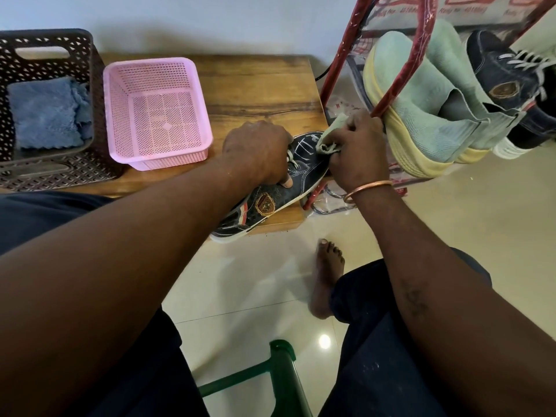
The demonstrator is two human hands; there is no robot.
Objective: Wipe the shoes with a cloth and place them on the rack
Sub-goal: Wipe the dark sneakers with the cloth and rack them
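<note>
At 6 o'clock, nearest, a green chair frame (279, 374) stands on the floor (240, 281) between the person's knees. Just past it, toward 12, a bare foot (326, 275) rests on the tiles. Beyond the foot a dark shoe (270, 203) lies on the near right corner of the table (255, 85), heel overhanging toward 7 o'clock, toe pointing to 1. The left hand (258, 155) is curled over the laces, thumb pressed on the shoe's side, holding it down. The right hand (358, 152), a bangle (367, 189) at its wrist, grips a bunched pale green cloth (329, 136) against the toe. On the table at 10 o'clock of the shoe sits a pink basket (156, 112). At 9 o'clock of that is a brown basket (45, 55) holding a blue cloth (45, 112). At 2 o'clock of the shoe stands the rack (415, 55), its red bars wrapped in plastic. Green shoes (421, 121) rest tilted on it, with a second dark shoe (511, 79) at their 2 o'clock.
</note>
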